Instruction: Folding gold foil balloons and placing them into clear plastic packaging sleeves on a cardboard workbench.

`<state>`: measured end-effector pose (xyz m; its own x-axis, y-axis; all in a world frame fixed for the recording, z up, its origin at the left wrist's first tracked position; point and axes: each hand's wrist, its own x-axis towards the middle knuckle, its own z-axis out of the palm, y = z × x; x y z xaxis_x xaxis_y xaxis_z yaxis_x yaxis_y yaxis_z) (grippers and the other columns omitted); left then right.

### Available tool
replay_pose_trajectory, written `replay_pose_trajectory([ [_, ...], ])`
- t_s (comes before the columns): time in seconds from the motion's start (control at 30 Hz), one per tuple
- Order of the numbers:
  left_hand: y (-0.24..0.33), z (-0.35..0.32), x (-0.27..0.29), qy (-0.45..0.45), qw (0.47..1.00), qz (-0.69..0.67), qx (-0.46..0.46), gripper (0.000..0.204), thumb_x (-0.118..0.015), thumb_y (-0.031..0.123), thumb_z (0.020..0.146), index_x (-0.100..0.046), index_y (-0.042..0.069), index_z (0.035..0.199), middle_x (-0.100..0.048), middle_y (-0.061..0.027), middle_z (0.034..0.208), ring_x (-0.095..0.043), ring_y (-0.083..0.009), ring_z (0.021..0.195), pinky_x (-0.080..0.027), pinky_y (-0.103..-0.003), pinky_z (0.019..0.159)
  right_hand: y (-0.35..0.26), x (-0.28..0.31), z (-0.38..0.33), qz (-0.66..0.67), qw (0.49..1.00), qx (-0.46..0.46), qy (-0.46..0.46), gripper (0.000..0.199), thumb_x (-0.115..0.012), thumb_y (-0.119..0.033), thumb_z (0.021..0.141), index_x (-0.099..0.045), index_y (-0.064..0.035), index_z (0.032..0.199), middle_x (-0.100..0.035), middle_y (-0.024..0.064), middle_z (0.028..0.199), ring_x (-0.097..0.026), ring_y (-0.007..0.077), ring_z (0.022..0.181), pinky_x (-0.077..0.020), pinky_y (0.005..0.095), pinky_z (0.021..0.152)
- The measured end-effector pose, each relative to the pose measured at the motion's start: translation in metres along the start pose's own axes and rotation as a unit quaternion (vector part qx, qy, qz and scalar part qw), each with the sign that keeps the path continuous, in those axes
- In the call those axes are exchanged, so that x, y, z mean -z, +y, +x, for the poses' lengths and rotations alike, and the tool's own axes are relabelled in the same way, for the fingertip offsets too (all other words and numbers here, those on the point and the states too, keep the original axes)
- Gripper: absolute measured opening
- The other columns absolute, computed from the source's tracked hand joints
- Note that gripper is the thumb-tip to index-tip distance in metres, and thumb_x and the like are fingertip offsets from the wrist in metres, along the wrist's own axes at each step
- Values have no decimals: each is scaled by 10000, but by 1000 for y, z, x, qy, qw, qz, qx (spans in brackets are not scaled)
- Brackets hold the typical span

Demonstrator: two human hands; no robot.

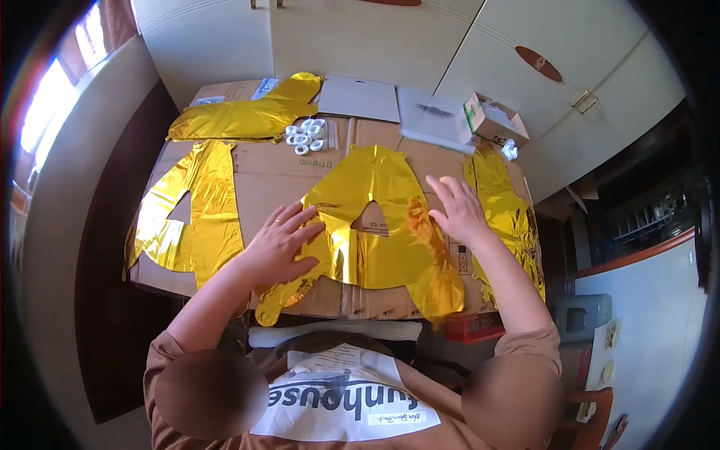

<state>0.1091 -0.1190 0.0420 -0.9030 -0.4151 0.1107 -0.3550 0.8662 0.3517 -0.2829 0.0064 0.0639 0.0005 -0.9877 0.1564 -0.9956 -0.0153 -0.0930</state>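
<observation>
Left hand [281,244]: flat, fingers spread, pressed on left leg of gold foil balloon [382,225], a deflated letter shape with a triangular cut-out. Right hand [459,210]: flat as well, fingers wide and pointing away, palm down on right leg of same balloon. Nothing gripped in either hand. Balloon lying flat near front edge of counter [277,172], which is covered with flattened brown cardboard; lower tips of balloon hanging just over the edge.

To the left, well apart from left hand: second gold foil letter [187,217], flat. At far left corner: third gold foil piece [247,116], crumpled. Just beside it: cluster of small white rings [306,135]. Along right edge, near right hand: fourth gold foil piece [506,210], wrinkled. Behind it: open small cardboard box [493,120] and white flat sheets [360,97].
</observation>
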Motion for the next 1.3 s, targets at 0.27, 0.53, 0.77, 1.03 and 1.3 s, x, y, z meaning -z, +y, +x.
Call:
replay_pose_trajectory([
  [0.27, -15, 34, 12, -13, 999, -38, -30, 684, -797, 319, 767, -586, 105, 1381, -434, -200, 1542, -370, -409, 1452, -312, -512, 1206, 25, -27, -25, 33, 998, 21, 44, 370, -645, -176, 944, -632, -100, 1306, -567, 115, 1381, -519, 328, 1279, -426, 461, 1090],
  [0.53, -8, 46, 18, 61, 995, -59, -50, 564, -820, 244, 740, -650, 77, 1251, -528, -202, 1444, -451, -447, 1374, -388, -543, 1137, 114, -7, -13, 202, 938, -202, 197, 182, -706, -215, 936, -752, -58, 1016, -737, 143, 1073, -704, 320, 1009, -557, 400, 860],
  [0.77, 37, 142, 23, 78, 981, -95, -152, 317, -777, 149, 820, -713, 51, 1115, -603, -197, 1346, -541, -410, 1301, -452, -512, 1075, 228, -34, 38, 148, 879, -435, 124, 338, -844, -311, 824, -723, 1, 869, -730, 103, 827, -680, 244, 748, -544, 384, 740],
  [1.03, 71, 275, -28, -7, 962, -250, -113, 264, -710, 182, 899, -721, 11, 1100, -682, -194, 1214, -652, -352, 1135, -522, -422, 984, 223, -63, 39, 203, 880, -392, 176, 298, -760, -301, 877, -744, -5, 896, -744, 188, 920, -709, 325, 890, -545, 431, 810],
  [1.3, 111, 413, -112, 123, 968, -155, -153, 294, -667, 182, 901, -704, 55, 1163, -705, -144, 1157, -660, -326, 1111, -513, -427, 986, 215, -58, 21, 236, 887, -297, 266, 203, -676, -217, 950, -729, -22, 968, -733, 162, 917, -702, 341, 856, -536, 396, 782],
])
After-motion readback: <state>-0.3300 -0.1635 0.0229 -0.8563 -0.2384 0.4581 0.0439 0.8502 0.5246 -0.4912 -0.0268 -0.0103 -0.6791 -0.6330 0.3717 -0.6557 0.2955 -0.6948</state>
